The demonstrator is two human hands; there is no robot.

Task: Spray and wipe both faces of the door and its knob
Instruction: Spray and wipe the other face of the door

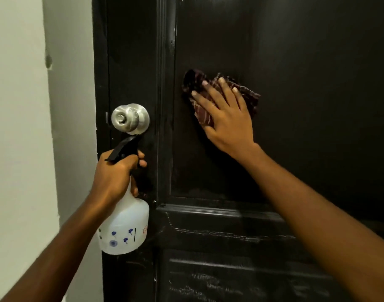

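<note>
A black panelled door fills most of the view. Its round silver knob sits near the door's left edge. My right hand lies flat with straight fingers on a dark red striped cloth, pressing it against the upper door panel. My left hand grips the neck of a white spray bottle with a black trigger head, held just below the knob, its nozzle pointing up toward the knob.
A pale wall runs along the left of the door, with a grey strip of frame beside it. The lower door panel shows pale streaks and scuffs.
</note>
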